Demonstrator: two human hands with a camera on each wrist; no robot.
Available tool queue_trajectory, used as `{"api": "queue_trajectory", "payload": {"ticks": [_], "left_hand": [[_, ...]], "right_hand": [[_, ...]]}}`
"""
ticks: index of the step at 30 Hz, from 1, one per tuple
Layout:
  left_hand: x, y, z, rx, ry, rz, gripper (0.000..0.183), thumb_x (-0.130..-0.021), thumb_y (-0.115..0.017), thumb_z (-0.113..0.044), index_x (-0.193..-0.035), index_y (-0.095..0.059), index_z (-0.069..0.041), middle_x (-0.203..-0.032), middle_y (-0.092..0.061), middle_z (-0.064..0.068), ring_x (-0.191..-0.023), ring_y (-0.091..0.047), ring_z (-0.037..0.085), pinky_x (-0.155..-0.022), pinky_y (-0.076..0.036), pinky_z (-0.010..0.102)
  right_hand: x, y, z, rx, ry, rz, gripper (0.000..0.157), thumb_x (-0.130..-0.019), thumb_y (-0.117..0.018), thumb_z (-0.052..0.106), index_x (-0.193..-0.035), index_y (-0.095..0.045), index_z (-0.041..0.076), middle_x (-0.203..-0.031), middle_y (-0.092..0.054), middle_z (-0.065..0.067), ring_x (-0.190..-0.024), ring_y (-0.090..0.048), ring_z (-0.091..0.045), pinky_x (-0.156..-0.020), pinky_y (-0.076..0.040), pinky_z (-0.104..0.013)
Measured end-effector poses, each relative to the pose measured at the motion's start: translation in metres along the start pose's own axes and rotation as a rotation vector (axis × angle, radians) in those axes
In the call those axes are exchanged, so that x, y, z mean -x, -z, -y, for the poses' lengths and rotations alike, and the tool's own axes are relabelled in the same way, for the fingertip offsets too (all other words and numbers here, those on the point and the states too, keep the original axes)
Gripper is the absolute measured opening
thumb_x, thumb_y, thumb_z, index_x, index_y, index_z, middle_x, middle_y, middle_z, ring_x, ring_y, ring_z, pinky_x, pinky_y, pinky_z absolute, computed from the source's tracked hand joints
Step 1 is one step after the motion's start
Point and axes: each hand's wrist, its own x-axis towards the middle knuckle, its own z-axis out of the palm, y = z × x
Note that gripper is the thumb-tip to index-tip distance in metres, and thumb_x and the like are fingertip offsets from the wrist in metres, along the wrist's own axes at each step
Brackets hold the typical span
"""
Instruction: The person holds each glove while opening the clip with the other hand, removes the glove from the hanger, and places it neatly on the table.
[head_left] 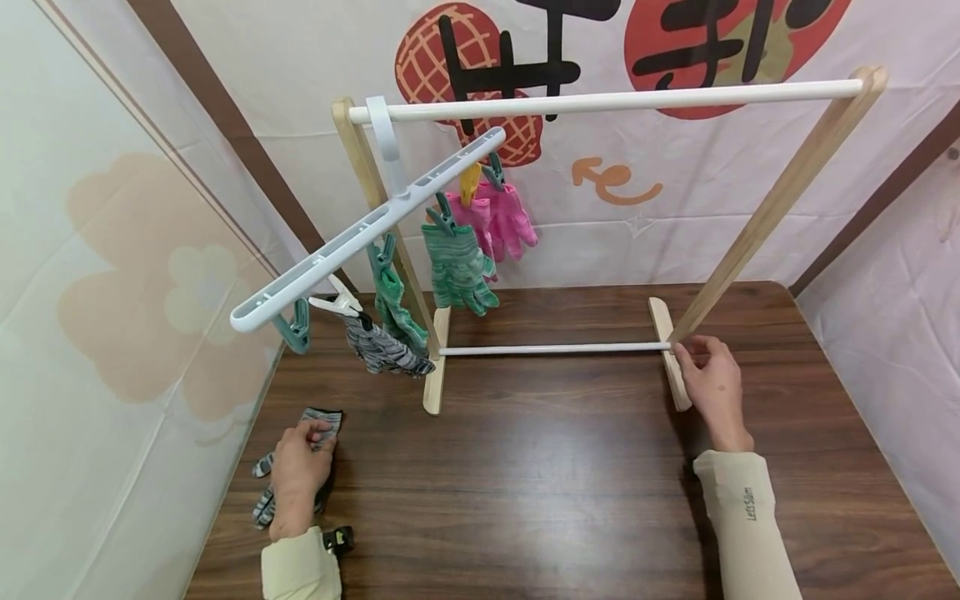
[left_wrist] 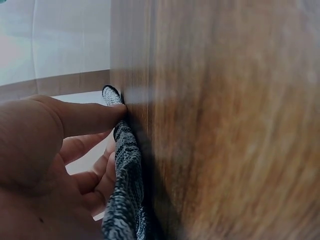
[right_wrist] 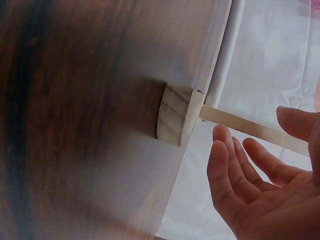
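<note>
Gray glove (head_left: 333, 422) is being pinched shallowly by left hand (head_left: 297, 468), perhaps risking slip; nothing is being gripped by right hand (head_left: 715, 390).

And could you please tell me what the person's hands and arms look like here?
The left hand and right hand are both bare, without gloves. The left sleeve is pale cream, with a small black device beside it; the right sleeve is beige, with small dark lettering running along it.
</note>
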Motion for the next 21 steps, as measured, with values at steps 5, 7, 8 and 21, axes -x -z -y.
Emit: {"api": "queue_trajectory", "payload": {"ticks": [5,7,8,21], "left_hand": [[0.001,0.0,0.002,0.008,0.008,0.004,0.02,-0.103,-0.063,-0.013,-0.121,-0.066,-0.006,-0.114,-0.057,0.02,-0.101,-0.055,0.037,-0.081,-0.043,0.052],[0.001,0.0,0.003,0.005,0.009,0.002,0.02,-0.103,-0.063,-0.013,-0.121,-0.066,-0.006,-0.114,-0.057,0.019,-0.101,-0.055,0.037,-0.08,-0.043,0.051],[0.001,0.0,0.004,0.006,0.009,0.001,0.02,-0.103,-0.063,-0.013,-0.121,-0.066,-0.006,-0.114,-0.057,0.02,-0.102,-0.054,0.037,-0.081,-0.043,0.052],[0.003,0.002,0.003,-0.007,0.0,-0.007,0.02,-0.102,-0.064,-0.015,-0.121,-0.067,-0.009,-0.114,-0.058,0.018,-0.104,-0.055,0.037,-0.079,-0.043,0.052]], "right_hand": [[-0.003,0.0,0.004,-0.006,0.004,0.011,0.048,-0.106,-0.061,0.033,-0.136,-0.06,-0.004,-0.127,-0.064,-0.025,-0.112,-0.068,-0.043,-0.086,-0.052,-0.043],[-0.004,0.0,0.004,-0.006,0.003,0.013,0.048,-0.106,-0.06,0.033,-0.136,-0.06,-0.004,-0.126,-0.065,-0.025,-0.112,-0.068,-0.042,-0.086,-0.051,-0.043],[-0.005,0.0,0.004,-0.005,0.0,0.014,0.048,-0.106,-0.06,0.034,-0.137,-0.06,-0.004,-0.126,-0.065,-0.024,-0.112,-0.067,-0.042,-0.086,-0.051,-0.042],[-0.015,0.001,0.004,0.025,-0.044,0.038,0.054,-0.107,-0.053,0.043,-0.137,-0.058,-0.002,-0.13,-0.062,-0.024,-0.118,-0.064,-0.042,-0.093,-0.051,-0.055]]}}
